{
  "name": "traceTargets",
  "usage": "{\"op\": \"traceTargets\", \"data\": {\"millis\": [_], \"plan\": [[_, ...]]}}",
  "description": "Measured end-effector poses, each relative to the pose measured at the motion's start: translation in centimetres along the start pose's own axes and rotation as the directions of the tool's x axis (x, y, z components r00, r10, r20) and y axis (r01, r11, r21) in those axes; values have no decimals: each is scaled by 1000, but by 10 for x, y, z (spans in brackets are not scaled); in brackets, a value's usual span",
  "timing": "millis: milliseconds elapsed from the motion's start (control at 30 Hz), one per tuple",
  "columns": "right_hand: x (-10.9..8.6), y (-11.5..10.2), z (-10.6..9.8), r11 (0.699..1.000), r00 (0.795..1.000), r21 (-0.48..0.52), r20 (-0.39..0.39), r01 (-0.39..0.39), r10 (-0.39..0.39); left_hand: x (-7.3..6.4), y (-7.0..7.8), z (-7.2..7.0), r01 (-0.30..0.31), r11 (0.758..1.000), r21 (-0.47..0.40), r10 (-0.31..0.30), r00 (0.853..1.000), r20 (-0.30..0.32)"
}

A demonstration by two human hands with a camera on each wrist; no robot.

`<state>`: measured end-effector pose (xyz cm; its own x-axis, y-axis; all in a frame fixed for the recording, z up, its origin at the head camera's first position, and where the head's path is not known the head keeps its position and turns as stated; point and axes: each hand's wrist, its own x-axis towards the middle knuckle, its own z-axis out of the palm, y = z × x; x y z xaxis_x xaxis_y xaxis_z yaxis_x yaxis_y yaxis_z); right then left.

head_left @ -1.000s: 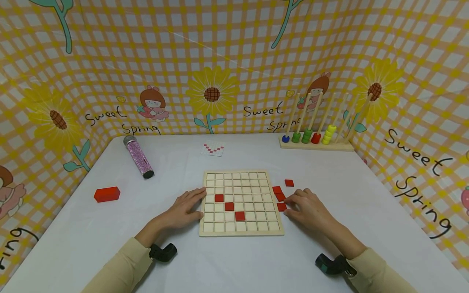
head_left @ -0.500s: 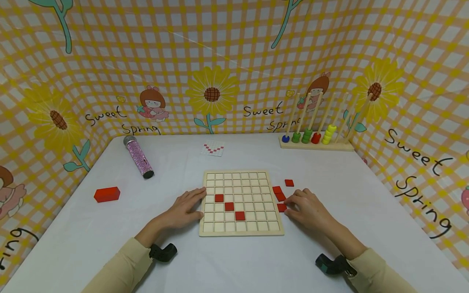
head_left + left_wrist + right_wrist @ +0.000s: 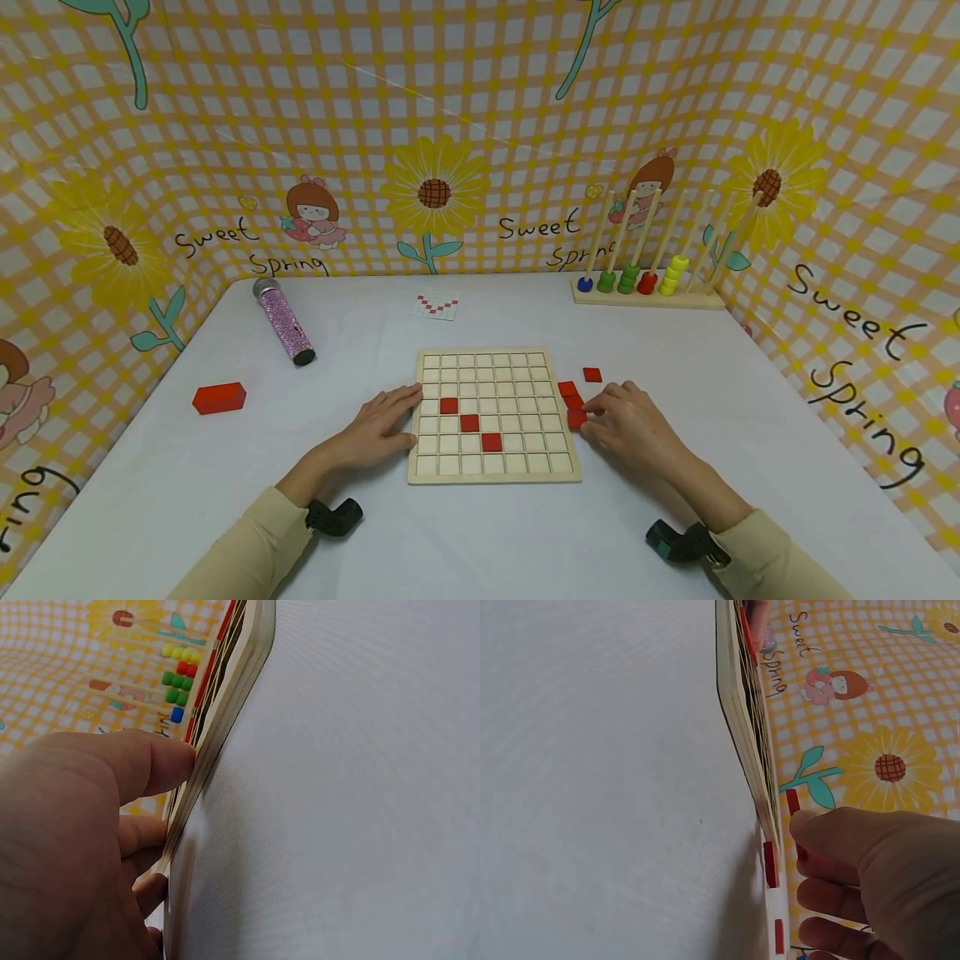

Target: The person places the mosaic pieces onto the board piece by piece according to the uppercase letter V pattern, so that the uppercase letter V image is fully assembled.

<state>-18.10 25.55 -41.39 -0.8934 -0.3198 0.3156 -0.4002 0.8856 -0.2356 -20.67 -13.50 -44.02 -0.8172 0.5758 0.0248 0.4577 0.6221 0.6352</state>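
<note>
A wooden grid board [image 3: 502, 477] lies flat on the white table, with three red square tiles set in a descending diagonal, the middle one [image 3: 469, 423] among them. Along the board's left edge rests my left hand [image 3: 378, 429], its thumb and fingertips touching the side with fingers extended. Just off the right edge, my right hand [image 3: 628, 423] pinches a red tile [image 3: 793, 801] between thumb and fingers. In the right wrist view that tile is raised above the table. Several loose red tiles lie close by, including a separate one [image 3: 592, 375] farther back.
Behind the board lies a small pattern card [image 3: 437, 304]. A glittery pink microphone [image 3: 285, 323] and a red block [image 3: 219, 398] are at the left. A bead rack [image 3: 648, 298] with upright pegs stands at the back right. Patterned cloth [image 3: 480, 108] surrounds the table.
My right hand has picked up the nearest red tile and raised it slightly, tilting it from where it lay flat. The left hand and the board have stayed in place.
</note>
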Motion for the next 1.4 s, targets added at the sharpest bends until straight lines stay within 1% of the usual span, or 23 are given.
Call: {"op": "traceTargets", "data": {"millis": [167, 367, 600, 800, 1100, 1233, 1400], "plan": [[2, -3, -1, 1000, 1000, 12, -23, 16, -15, 0, 0, 0, 6, 1000, 2, -6, 1000, 1], [6, -9, -1, 999, 999, 30, -22, 30, -29, 0, 1, 0, 24, 1000, -8, -24, 1000, 4], [13, -18, 1, 994, 993, 44, -67, 100, -96, 1, 0, 0, 16, 1000, 1, -16, 1000, 6], [20, -28, 6, 990, 988, 62, -87, 130, -124, 1, -1, 1, 16, 1000, 6, -16, 1000, 4], [34, -50, 10, 990, 990, 45, -49, 135, -133, 1, 0, 0, 28, 1000, 9, -28, 1000, 9], [41, -59, 12, 988, 988, 46, -49, 149, -146, 0, 1, -1, 33, 999, 11, -33, 999, 6], [48, -70, 18, 986, 986, 47, -41, 163, -161, 0, 1, -1, 23, 1000, 9, -23, 1000, 8]]}}
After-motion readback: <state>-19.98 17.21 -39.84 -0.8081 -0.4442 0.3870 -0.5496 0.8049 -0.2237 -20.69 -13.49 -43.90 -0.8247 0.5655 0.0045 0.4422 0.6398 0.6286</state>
